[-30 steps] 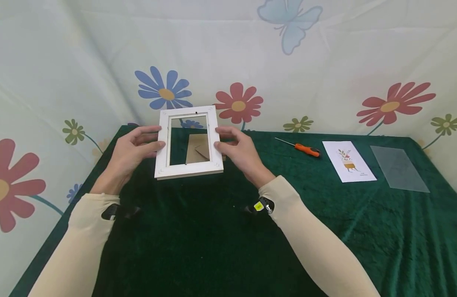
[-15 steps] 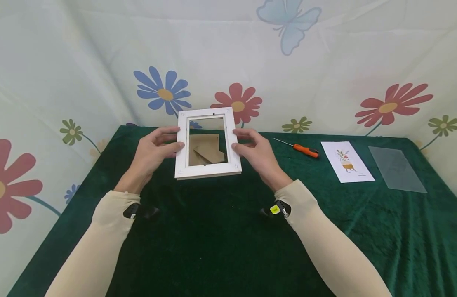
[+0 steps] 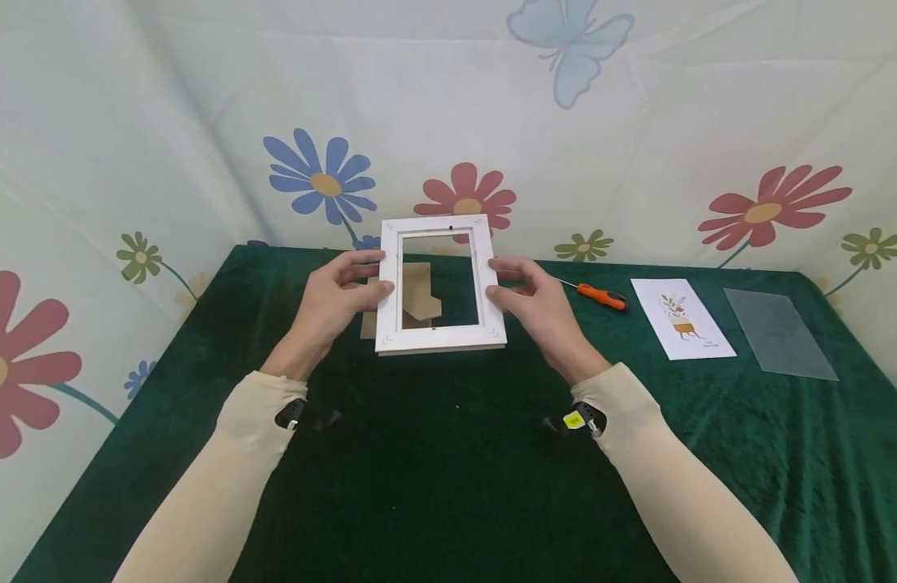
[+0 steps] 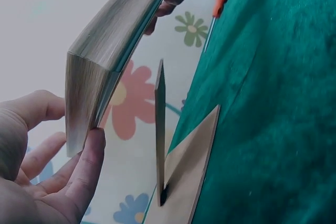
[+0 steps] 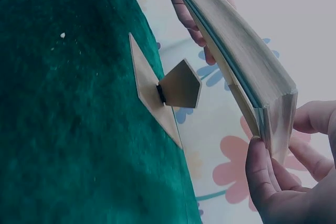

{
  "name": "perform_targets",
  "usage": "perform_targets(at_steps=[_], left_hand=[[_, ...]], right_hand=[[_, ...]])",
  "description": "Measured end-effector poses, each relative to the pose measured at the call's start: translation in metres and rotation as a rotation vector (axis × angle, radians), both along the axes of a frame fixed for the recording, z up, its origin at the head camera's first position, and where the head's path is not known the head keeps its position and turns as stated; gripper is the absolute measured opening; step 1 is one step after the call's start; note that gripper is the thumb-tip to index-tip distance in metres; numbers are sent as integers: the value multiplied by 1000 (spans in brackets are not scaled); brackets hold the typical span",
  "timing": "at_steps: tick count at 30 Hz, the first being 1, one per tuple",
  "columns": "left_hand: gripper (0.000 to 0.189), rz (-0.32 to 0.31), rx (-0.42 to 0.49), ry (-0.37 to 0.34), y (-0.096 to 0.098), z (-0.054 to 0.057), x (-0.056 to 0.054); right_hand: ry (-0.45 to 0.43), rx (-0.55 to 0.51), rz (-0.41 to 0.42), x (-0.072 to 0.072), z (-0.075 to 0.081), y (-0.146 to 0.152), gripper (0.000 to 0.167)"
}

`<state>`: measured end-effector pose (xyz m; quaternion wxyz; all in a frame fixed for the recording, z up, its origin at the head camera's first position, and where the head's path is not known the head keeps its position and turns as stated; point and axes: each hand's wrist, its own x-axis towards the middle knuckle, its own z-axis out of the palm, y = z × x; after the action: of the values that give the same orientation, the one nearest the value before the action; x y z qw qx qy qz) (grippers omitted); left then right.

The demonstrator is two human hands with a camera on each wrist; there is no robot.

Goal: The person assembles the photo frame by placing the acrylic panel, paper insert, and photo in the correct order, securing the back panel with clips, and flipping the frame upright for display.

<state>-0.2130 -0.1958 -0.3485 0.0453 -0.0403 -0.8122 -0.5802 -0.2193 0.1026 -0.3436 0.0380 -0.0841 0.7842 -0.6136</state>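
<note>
A white picture frame point(image 3: 441, 338) is held up above the table, tilted so its face turns toward the head camera; its opening has no backing in it. My left hand point(image 3: 333, 301) grips the left side between thumb and fingers. On the opposite side my right hand point(image 3: 537, 312) pinches the frame in the same way. Behind it on the cloth lies a brown backing board point(image 5: 149, 85) with its stand flap point(image 5: 181, 86) raised. Through the opening in the head view, part of that board shows; the rest is hidden by the frame.
To the right lie a screwdriver point(image 3: 601, 296) with an orange handle, a white card point(image 3: 685, 320) printed with a plant, and a clear sheet point(image 3: 780, 334). A dark green cloth point(image 3: 448, 470) covers the table. A flowered curtain point(image 3: 201, 97) hangs behind.
Both hands have carried the picture frame to the right, past the front of the backing board. The board, screwdriver, card and clear sheet have stayed in place.
</note>
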Motion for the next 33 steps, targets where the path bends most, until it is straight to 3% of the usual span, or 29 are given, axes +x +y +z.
perform_targets(at_steps=[21,33], left_hand=[[55,-38,65,9,40,-5,-2],[56,-57,56,9,69,-4,1]], right_hand=[[-26,23,-44,4,-6,37,47],[-32,71,-118,7,-8,56,46]])
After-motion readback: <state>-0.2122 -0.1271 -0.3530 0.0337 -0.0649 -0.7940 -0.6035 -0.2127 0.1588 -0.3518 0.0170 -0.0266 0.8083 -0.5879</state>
